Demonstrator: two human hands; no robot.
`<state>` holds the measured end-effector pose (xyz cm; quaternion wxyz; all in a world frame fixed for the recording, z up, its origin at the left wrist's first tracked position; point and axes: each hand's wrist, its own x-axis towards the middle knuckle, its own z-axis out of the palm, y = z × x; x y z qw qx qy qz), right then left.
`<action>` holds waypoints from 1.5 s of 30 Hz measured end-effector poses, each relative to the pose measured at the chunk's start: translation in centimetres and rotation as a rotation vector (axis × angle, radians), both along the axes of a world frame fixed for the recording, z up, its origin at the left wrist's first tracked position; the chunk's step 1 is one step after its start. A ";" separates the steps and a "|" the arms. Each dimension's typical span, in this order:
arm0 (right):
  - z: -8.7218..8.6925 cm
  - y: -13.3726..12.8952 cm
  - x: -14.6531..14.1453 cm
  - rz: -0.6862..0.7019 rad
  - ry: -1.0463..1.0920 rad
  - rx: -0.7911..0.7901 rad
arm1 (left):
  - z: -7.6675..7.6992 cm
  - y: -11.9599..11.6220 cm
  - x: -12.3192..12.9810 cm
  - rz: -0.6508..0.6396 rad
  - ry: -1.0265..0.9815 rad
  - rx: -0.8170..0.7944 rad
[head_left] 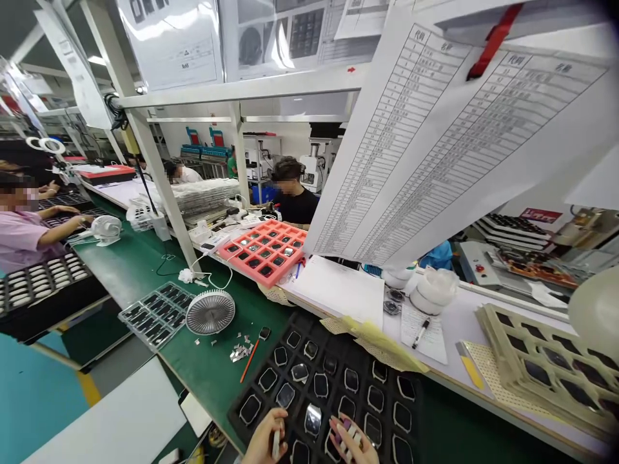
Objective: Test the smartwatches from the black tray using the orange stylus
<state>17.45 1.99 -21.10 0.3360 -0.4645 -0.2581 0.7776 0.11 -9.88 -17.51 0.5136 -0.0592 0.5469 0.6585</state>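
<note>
Over the black tray's [353, 351] near side, the left hand [264, 437] pinches a pale piece [276, 444] between its fingers; the right hand's [356, 444] fingers clasp small purple-and-white pieces [345, 433].

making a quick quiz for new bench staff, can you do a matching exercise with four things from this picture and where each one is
Things
1. Near fan
2. Orange stick
3. Black tray
4. Pink tray

Places
A. Left of the white paper
B. Beneath the left hand and right hand
C. Beside the clear tray
D. Lying on the green bench, close to some small scattered pieces

Pairs: 1-C, 2-D, 3-B, 4-A
</note>
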 end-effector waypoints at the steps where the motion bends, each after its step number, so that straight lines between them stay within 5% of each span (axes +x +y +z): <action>1: 0.4 0.0 0.1 0.020 0.009 0.004 | 0.4 -0.1 -0.3 -0.029 0.113 0.007; 8: 1.9 -0.3 0.4 0.018 0.020 0.007 | 2.5 1.9 -4.4 -0.241 0.597 0.039; 14: 2.6 1.0 -1.0 0.001 0.060 0.018 | 4.0 9.9 -9.2 -0.486 1.039 0.136; 20: 3.5 4.9 -4.7 0.041 0.085 0.034 | 1.6 19.4 -12.1 -0.749 1.309 0.169; 25: 2.8 8.3 -8.3 0.046 0.074 0.049 | -1.1 23.3 -13.8 -0.823 1.413 0.181; 33: 1.3 12.8 -12.6 0.066 0.094 0.090 | -2.4 23.8 -14.9 -0.910 1.445 0.255; 39: 1.9 14.5 -13.4 0.112 0.075 0.075 | -0.6 21.2 -12.9 -1.048 1.299 0.491; 45: 2.1 13.9 -13.4 0.126 0.054 0.029 | 0.8 22.2 -11.0 -1.116 1.043 0.598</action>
